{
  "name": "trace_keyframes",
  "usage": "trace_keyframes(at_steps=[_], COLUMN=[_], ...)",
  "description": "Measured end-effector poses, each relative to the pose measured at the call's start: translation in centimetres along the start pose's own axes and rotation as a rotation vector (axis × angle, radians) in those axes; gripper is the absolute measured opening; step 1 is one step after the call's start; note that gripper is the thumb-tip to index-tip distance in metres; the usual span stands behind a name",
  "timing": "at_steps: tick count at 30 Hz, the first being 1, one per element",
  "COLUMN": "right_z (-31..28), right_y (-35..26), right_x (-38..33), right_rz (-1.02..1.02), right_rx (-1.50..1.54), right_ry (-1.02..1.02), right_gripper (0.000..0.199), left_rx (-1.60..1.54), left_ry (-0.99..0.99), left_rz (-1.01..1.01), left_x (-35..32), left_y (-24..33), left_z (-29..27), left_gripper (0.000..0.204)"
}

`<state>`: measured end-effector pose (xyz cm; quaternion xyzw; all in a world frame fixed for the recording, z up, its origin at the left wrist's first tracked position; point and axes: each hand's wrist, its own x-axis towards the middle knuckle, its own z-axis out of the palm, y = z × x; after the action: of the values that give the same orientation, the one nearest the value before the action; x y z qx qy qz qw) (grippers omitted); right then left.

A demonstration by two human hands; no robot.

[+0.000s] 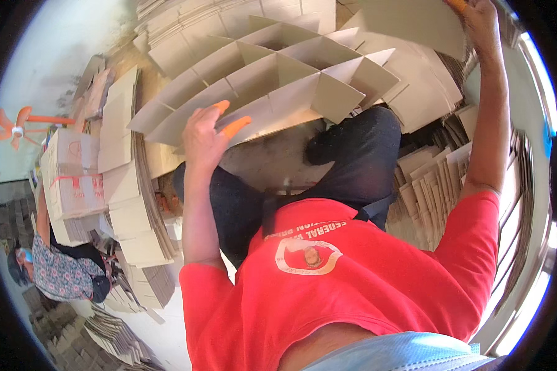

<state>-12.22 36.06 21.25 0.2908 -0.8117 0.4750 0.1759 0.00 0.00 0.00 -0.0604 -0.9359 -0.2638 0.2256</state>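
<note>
Clamped a cardboard sheet (414, 28) in right hand (480, 20), right of crosswise cardboard divider grid (288, 100); held left hand (205, 135) nearer grid, fingers apart.

Your left forearm (198, 198) reaches straight up, the left hand (204, 136) bent to the right with two orange-tipped fingers (236, 127) spread apart. Your right arm (489, 117) stretches higher; its right hand (478, 21) curls at the upper edge, partly cut off.

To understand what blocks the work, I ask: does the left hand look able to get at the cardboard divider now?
Likely yes: the left hand is at the near side of the cardboard divider, with nothing visible in between; actual contact is hard to tell.
</note>
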Motion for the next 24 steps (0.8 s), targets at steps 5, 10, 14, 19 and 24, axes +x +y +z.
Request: trace_keyframes(at_steps=[5,10,14,19,24], right_z=[6.2,11.0,13.8,16.7,20.0], right_y=[-2.6,-2.9,-1.7,-0.2,2.7], right_x=[0.2,1.6,1.3,1.2,1.5], right_rz=[0.058,0.075,-0.105,-0.128,-0.319], right_rx=[0.128,0.183,0.220,0.120,-0.074], right_ry=[-0.258,-0.505,-0.574,-0.647,-0.742], right_gripper=[0.060,0.059,0.054,0.052,0.078], left_rx=[-0.035,-0.028,-0.030,-0.003,-0.044], left_ry=[-0.041,0.051,0.064,0.040,0.022], left_rz=[0.025,0.116,0.091,0.105,0.105], left_x=[-0.7,-0.8,-0.5,-0.1,0.1], left_y=[-1.3,-1.5,-0.9,-0.6,-1.3], left_z=[0.6,1.4,1.3,1.0,1.5], left_gripper=[0.019,0.015,0.015,0.014,0.012])
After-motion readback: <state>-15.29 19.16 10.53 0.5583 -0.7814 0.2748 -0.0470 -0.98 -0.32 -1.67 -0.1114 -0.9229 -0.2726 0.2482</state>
